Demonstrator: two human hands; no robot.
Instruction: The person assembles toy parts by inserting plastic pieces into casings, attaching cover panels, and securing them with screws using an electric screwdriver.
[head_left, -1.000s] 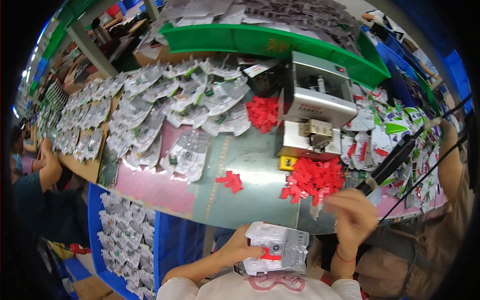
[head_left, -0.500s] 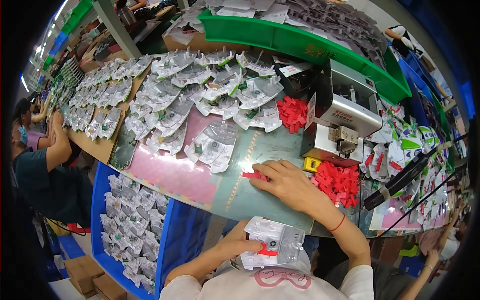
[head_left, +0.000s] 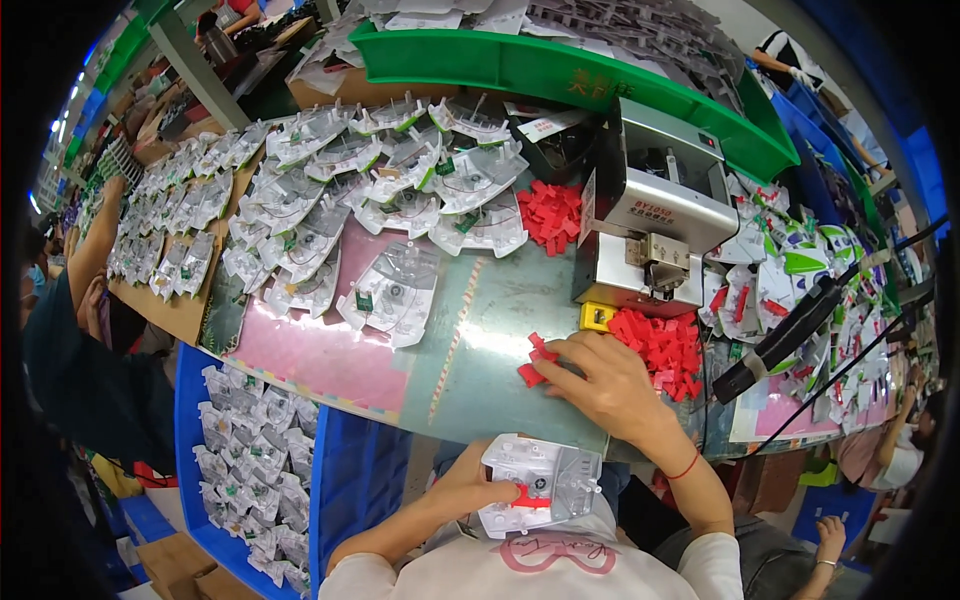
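My left hand (head_left: 472, 492) grips a white and clear plastic housing (head_left: 570, 482) in front of my shirt, below the table edge. My thumb rests against a red plastic piece (head_left: 532, 499) lying across that housing. Over the tabletop, my right hand (head_left: 610, 388) is closed at its fingertips on a small red plastic piece (head_left: 541, 348). Another red piece (head_left: 530, 376) shows just below, by the same fingertips. Right beside this hand lies a heap of red pieces (head_left: 660, 350). A single housing with wires and a green board (head_left: 392, 295) sits farther left on the table.
A silver and black bench machine (head_left: 665, 200) stands behind the red heap, with a yellow block (head_left: 597, 316) next to it. Stacked housings (head_left: 300, 210) cover the left side. A blue bin (head_left: 360, 480) of housings stands below. A green tray (head_left: 480, 60) spans the back.
My right hand has shifted toward the red heap, and two red pieces now show at its fingertips. My left hand keeps its hold on the housing. The whole view has shifted slightly.
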